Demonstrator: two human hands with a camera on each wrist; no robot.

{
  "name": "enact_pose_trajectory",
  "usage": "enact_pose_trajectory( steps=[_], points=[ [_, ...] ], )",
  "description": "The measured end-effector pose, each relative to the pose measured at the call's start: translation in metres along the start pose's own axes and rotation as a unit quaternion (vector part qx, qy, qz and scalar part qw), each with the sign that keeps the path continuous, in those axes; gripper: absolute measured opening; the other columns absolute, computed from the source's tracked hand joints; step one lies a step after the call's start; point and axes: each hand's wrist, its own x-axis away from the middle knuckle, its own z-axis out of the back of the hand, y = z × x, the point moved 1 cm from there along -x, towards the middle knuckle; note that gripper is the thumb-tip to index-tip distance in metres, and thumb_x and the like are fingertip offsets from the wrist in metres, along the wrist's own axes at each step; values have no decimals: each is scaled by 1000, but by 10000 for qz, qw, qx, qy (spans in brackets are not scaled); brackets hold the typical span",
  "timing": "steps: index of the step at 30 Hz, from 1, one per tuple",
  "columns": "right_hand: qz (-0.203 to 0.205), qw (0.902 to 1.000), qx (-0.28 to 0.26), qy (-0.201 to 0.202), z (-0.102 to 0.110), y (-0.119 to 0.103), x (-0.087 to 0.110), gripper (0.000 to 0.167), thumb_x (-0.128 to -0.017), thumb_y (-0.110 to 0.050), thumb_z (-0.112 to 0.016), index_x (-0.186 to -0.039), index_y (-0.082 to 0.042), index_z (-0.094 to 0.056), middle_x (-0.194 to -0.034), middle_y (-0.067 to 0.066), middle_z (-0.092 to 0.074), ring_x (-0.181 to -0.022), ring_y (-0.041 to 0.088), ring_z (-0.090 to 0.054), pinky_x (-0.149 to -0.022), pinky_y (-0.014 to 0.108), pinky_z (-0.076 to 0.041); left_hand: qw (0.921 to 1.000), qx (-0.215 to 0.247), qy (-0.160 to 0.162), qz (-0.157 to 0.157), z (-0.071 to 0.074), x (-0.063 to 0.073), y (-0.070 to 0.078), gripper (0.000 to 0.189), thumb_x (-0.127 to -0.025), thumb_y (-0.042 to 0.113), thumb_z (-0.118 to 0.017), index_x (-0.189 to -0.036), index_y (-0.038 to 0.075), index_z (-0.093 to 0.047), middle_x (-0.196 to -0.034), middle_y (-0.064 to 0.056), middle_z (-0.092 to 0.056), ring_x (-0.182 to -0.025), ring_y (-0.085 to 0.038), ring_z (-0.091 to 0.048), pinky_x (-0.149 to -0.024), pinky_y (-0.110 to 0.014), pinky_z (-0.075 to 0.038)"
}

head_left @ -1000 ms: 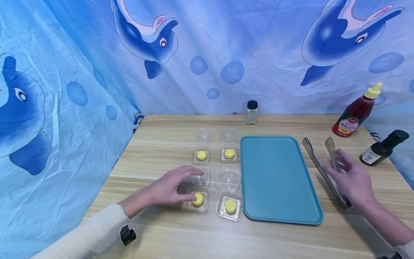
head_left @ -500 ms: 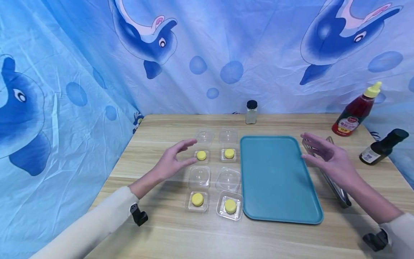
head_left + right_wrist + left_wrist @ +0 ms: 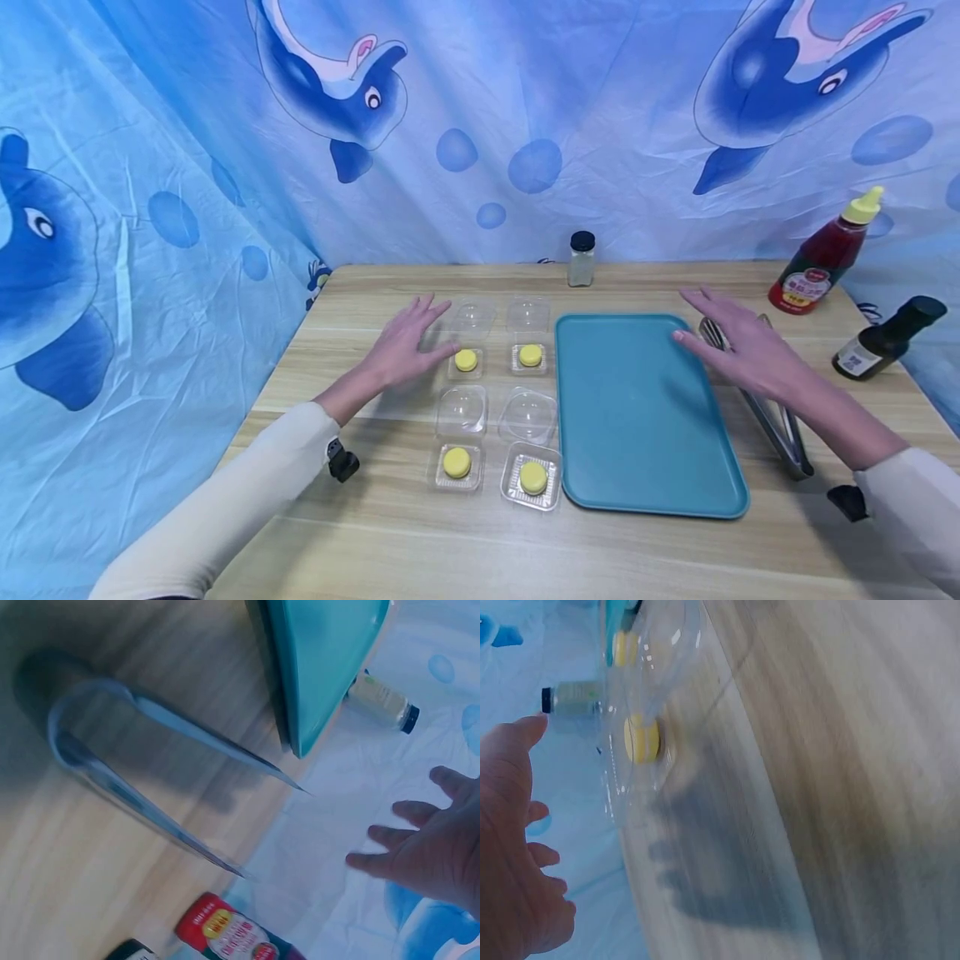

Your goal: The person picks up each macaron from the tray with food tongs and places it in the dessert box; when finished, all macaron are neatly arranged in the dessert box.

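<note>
My left hand [image 3: 401, 350] hovers with spread fingers beside the back-left clear plastic box, holding nothing. A yellow macaron [image 3: 466, 360] sits in that box, near my thumb. Similar yellow macarons lie in the other hinged boxes: back right [image 3: 531, 355], front left [image 3: 457, 462] and front right [image 3: 533, 478]. All the lids stand open behind their bases. Over the right edge of the blue tray [image 3: 648, 417] my right hand [image 3: 746, 346] is raised, fingers apart and nothing in them. Beneath it metal tongs [image 3: 780, 433] lie on the table, partly covered in the head view; the right wrist view shows them spread.
A small black-capped jar [image 3: 581, 260] stands at the table's back edge. On the right are a red sauce bottle [image 3: 821, 254] with a yellow cap and a dark bottle [image 3: 888, 337]. A blue dolphin-print curtain [image 3: 487, 125] hangs behind the table.
My left hand has left the front-left macaron and moved up and back. My right hand has let go of the tongs and shifted left toward the tray's edge.
</note>
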Motion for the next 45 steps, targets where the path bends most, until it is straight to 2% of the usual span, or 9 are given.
enact_pose_trajectory(
  steps=[3, 5, 10, 12, 22, 32, 39, 45],
  points=[
    [4, 9987, 513, -33, 0, 2, -3, 79, -107, -54, -57, -169, -15, -28, -171, 33, -16, -151, 64, -18, -114, 86, -13, 9994, -345, 4, 100, 0, -4, -3, 83, -103, 57, -61, -169, 18, -28, -175, -18, -6, -162, -40, 1, -130, -58, 5],
    [-89, 9972, 742, -74, -1, 3, -4, 79, -107, -57, -53, -170, -17, -27, -171, 33, -14, -151, 64, -14, -114, 87, -7, 9983, -565, 20, 142, 1, -6, -5, 84, -103, 60, -59, -170, 19, -26, -175, -19, -3, -161, -42, 3, -129, -58, 7],
    [-464, 9936, 1007, -199, -3, 7, -5, 82, -106, -67, -44, -171, -21, -21, -172, 32, -4, -153, 64, -1, -111, 87, 13, 9947, -996, 48, 239, 2, -10, -11, 87, -103, 70, -47, -171, 23, -20, -174, -19, 6, -160, -41, 10, -128, -57, 12],
    [-549, 9923, 1097, -175, -3, 9, -4, 83, -106, -69, -41, -171, -21, -21, -172, 33, -2, -153, 63, 2, -111, 86, 16, 9932, -1129, 69, 265, 2, -11, -13, 88, -103, 73, -43, -171, 24, -19, -174, -17, 9, -160, -39, 13, -128, -57, 11],
    [-554, 9898, 1306, 150, -1, 20, -5, 82, -106, -68, -40, -171, -22, -20, -173, 31, 3, -154, 61, 6, -110, 87, 14, 9876, -1527, 190, 297, 2, -12, -18, 88, -103, 74, -40, -171, 25, -17, -173, -15, 12, -159, -38, 15, -129, -61, 7],
    [-542, 9882, 1413, 219, 0, 24, -4, 83, -106, -69, -41, -171, -23, -20, -173, 31, 4, -153, 62, 4, -110, 88, 12, 9871, -1538, 118, 419, 7, -9, -28, 90, -101, 79, -34, -172, 26, -13, -174, -16, 12, -160, -37, 15, -129, -59, 10],
    [-550, 9893, 1339, 183, 3, 26, -3, 81, -106, -67, -41, -171, -23, -19, -173, 31, 4, -154, 61, 6, -108, 90, 12, 9882, -1459, 169, 443, 9, -7, -36, 89, -103, 74, -39, -172, 23, -15, -173, -18, 11, -160, -37, 16, -128, -58, 12],
    [-601, 9895, 1312, 26, 1, 27, -5, 85, -106, -69, -40, -171, -21, -17, -172, 30, 9, -153, 61, 8, -110, 88, 13, 9882, -1461, 146, 435, 9, -7, -38, 89, -104, 71, -42, -172, 20, -17, -174, -19, 11, -160, -37, 15, -129, -60, 9]
  ],
)
